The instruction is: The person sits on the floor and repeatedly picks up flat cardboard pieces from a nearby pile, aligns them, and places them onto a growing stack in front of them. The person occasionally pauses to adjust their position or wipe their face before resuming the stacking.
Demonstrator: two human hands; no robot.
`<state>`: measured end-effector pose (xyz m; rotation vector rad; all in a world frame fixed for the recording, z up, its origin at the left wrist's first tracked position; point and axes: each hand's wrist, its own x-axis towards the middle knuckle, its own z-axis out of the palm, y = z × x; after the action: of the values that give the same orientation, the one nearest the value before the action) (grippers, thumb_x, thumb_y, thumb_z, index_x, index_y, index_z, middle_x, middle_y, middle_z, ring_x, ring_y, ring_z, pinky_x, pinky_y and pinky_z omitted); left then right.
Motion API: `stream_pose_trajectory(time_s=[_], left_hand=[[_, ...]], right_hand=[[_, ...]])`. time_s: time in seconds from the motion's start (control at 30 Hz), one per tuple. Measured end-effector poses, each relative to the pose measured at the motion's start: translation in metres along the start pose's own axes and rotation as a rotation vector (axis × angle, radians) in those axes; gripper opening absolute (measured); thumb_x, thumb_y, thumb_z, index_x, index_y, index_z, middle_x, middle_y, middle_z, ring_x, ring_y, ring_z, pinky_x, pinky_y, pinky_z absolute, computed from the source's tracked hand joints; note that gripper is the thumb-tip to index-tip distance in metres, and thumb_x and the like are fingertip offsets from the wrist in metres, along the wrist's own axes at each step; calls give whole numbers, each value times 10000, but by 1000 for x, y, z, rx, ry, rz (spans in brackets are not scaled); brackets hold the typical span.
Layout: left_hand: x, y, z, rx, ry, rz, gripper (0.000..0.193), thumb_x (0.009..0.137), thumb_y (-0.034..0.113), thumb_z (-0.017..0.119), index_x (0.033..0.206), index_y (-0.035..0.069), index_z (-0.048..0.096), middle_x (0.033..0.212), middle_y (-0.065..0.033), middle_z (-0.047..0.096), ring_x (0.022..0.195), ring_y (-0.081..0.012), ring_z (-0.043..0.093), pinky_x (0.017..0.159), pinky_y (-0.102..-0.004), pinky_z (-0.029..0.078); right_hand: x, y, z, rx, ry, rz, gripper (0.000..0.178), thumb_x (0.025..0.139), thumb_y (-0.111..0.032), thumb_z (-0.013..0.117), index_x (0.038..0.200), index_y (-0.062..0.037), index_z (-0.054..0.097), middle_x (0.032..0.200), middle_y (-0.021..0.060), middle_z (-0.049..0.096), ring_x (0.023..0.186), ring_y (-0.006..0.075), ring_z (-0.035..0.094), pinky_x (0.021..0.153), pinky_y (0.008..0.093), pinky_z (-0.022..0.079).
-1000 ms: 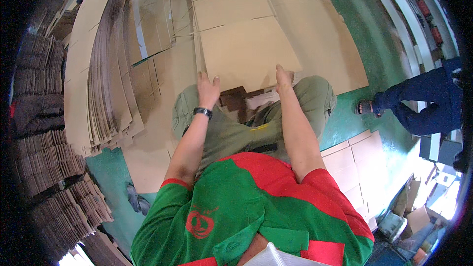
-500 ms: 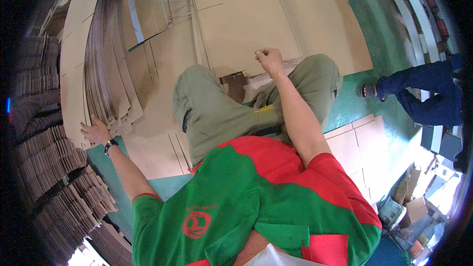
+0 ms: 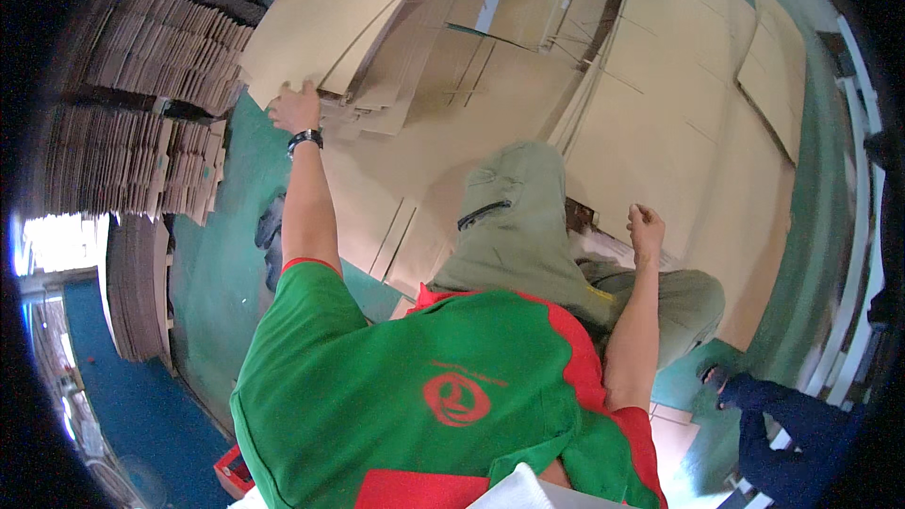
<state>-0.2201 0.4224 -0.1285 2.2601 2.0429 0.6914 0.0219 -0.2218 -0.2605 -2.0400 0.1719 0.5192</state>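
My left hand (image 3: pixel 297 108) reaches out to the left, fingers apart, and touches the near end of a pale brown cardboard sheet (image 3: pixel 325 14). That sheet lies along the outer side of a fanned stack of cardboard (image 3: pixel 401 66) with uneven near edges. A dark watch circles my left wrist. My right hand (image 3: pixel 646 231) is closed above a wide flat cardboard sheet (image 3: pixel 679 132), close to my right knee. Its fingers are curled, and whatever they may hold is hidden.
Tall rows of stacked cardboard (image 3: pixel 156 47) stand along the left. Another cardboard sheet (image 3: pixel 778 75) lies at the far right. A person in dark trousers (image 3: pixel 787 415) is at the lower right. A dark object (image 3: pixel 271 236) rests on the green floor (image 3: pixel 212 273) beside my left arm.
My view has turned left, so the cardboard appears shifted to the right and more of the left-hand stacks shows. My left hand stays at the sheet's near end; my right hand stays closed.
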Motion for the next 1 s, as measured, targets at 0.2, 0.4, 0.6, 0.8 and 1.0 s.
stream_pose_trajectory(time_s=[0.2, 0.4, 0.6, 0.8, 1.0], left_hand=[[-13, -4, -10, 68, -196, 325, 766, 817, 639, 621, 1362, 106, 550, 1405, -218, 496, 1266, -445, 467, 1022, -596, 374], [1, -52, -9, -56, -223, 393, 513, 889, 361, 654, 1322, 97, 578, 1379, -200, 524, 1234, -390, 505, 1027, -517, 403], [-38, 9, -74, 79, 257, 837, 402, 899, 160, 604, 1302, 176, 608, 1329, -137, 570, 1225, -350, 523, 1059, -525, 376], [-193, 89, -102, -280, 100, 1326, 436, 811, 127, 670, 1246, 140, 652, 1243, -107, 616, 1192, -316, 556, 1006, -495, 411], [-359, 162, -107, -654, -478, 1464, 437, 754, 204, 783, 1164, 99, 673, 1235, -119, 607, 1126, -331, 567, 959, -481, 439]], right_hand=[[4, 0, 2, -73, -17, -108, 387, 905, -288, 673, 1133, 24, 671, 887, 88, 689, 695, 137, 624, 616, 273, 494], [5, 10, 2, -173, 49, -213, 334, 881, -252, 686, 1078, 17, 701, 981, 183, 724, 852, 235, 702, 764, 332, 541], [-15, -23, 11, -126, -11, -240, 321, 892, -263, 679, 1101, -21, 705, 1016, 173, 727, 952, 260, 697, 827, 353, 540], [-80, -108, 42, 507, -574, -250, 528, 951, -293, 655, 1373, -11, 509, 1225, 169, 644, 1102, 210, 623, 937, 340, 511], [-92, -132, 48, 894, -484, -131, 513, 970, -229, 599, 1421, -37, 447, 1245, 114, 611, 1021, 200, 620, 884, 379, 533]])
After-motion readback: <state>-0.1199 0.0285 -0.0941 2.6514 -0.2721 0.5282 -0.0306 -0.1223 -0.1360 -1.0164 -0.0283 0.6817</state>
